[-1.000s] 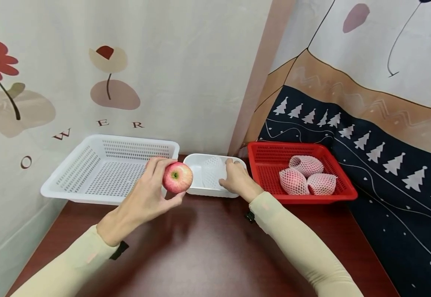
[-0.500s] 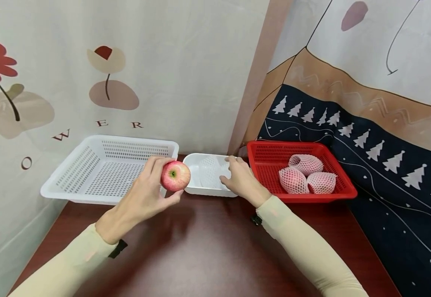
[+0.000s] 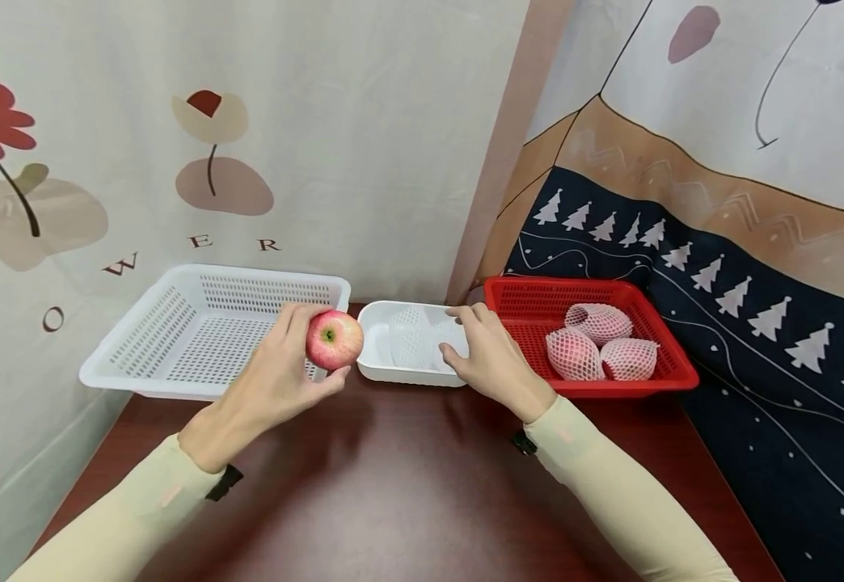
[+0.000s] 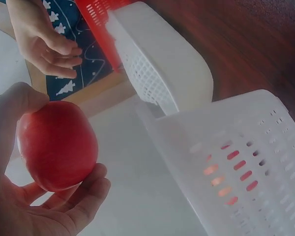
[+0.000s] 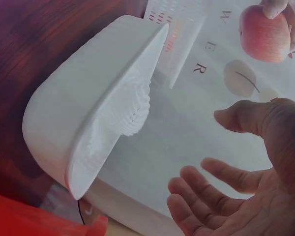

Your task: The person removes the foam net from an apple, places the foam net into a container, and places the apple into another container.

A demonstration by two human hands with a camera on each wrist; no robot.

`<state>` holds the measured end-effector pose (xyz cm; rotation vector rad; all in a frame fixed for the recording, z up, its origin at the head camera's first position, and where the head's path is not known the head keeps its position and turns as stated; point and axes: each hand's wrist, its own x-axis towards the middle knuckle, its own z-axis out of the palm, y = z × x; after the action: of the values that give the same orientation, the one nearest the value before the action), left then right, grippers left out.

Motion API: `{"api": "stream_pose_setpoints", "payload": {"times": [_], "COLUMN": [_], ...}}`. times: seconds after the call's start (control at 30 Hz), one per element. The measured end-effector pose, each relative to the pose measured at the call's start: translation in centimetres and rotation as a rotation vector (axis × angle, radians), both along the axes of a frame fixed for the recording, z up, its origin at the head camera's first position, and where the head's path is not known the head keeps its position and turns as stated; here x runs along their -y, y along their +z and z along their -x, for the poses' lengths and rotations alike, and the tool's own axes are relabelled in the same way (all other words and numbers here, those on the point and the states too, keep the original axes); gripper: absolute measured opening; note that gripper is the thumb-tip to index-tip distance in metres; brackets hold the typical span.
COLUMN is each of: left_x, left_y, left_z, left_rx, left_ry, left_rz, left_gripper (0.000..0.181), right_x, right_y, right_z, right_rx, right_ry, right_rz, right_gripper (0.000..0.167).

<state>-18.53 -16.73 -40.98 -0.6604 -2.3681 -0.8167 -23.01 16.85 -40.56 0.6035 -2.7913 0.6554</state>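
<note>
My left hand (image 3: 276, 368) grips a bare red apple (image 3: 335, 339) between thumb and fingers, above the near right corner of the white basket. In the left wrist view the apple (image 4: 59, 146) rests against curved fingers. A small white tray (image 3: 411, 377) stands between the two baskets, with white foam nets (image 3: 409, 333) inside. Over the tray's right end is my right hand (image 3: 498, 360), fingers spread and holding nothing. The right wrist view shows that hand (image 5: 236, 187) apart from the tray (image 5: 73, 93).
On the left stands a white perforated basket (image 3: 156, 384). A red basket (image 3: 597, 389) on the right holds several pieces of fruit in pinkish foam nets (image 3: 575, 354). Printed curtains (image 3: 364, 162) hang behind the dark red table (image 3: 407, 485).
My right hand has drawn back to the right and toward me, off the nets in the tray. The left hand has shifted slightly left with the apple.
</note>
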Motion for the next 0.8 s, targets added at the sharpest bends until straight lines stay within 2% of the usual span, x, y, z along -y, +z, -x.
{"api": "stream_pose_setpoints", "payload": {"times": [0.43,0.8], "left_x": [1.5,3.0], "left_y": [0.3,0.7], "left_z": [1.1,2.2], "left_rx": [0.082,0.131], "left_ry": [0.047,0.098], "left_rz": [0.016,0.064], "left_gripper": [0.085,0.081], "right_x": [-2.1,-4.2], "right_y": [-0.1,0.5], "right_z": [-0.9,-1.1], "right_rx": [-0.172,-0.205], "right_ry": [0.090,0.134], "right_rz": [-0.024,-0.054], "right_gripper": [0.058,0.062]}}
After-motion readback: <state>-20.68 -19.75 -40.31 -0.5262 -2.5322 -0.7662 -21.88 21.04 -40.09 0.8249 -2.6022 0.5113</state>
